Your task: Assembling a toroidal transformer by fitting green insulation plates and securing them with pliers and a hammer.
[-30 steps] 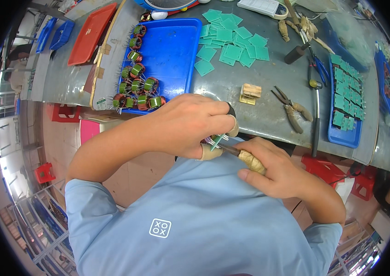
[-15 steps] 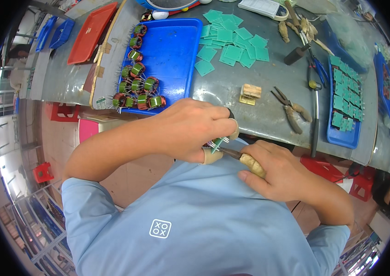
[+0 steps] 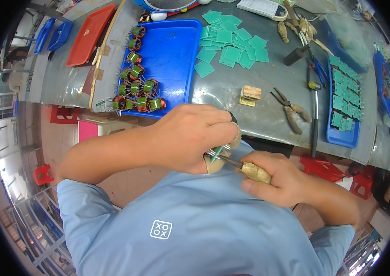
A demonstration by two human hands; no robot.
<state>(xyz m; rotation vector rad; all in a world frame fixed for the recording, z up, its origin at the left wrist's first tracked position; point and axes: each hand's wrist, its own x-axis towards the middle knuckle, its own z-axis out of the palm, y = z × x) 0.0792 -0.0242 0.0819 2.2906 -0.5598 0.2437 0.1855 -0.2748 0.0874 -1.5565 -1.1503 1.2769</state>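
Note:
My left hand [image 3: 190, 135], with beige finger covers and a black band on its fingers, is closed around a wire coil with a small green circuit board [image 3: 216, 154]. Metal pins stick out past the board; most of the coil is hidden by the fingers. In my right hand [image 3: 280, 179] are pliers [image 3: 255, 172] with tape-wrapped handles. Their thin metal nose reaches the pins beside the board; whether the jaws grip a pin cannot be made out. Both hands are held close to my shirt, just off the bench's front edge.
A blue tray [image 3: 172, 60] holds several green-and-copper coils [image 3: 136, 87] along its left side. Loose green boards [image 3: 225, 37] lie beyond. Nearer are a wooden block [image 3: 251, 92], another pair of pliers [image 3: 292, 115] and a hammer [image 3: 315, 119]. At right, another blue tray [image 3: 342, 138] holds boards.
My right hand and the pliers have shifted slightly down and to the right. The left hand has dropped a little and tilted, so the board's angle differs.

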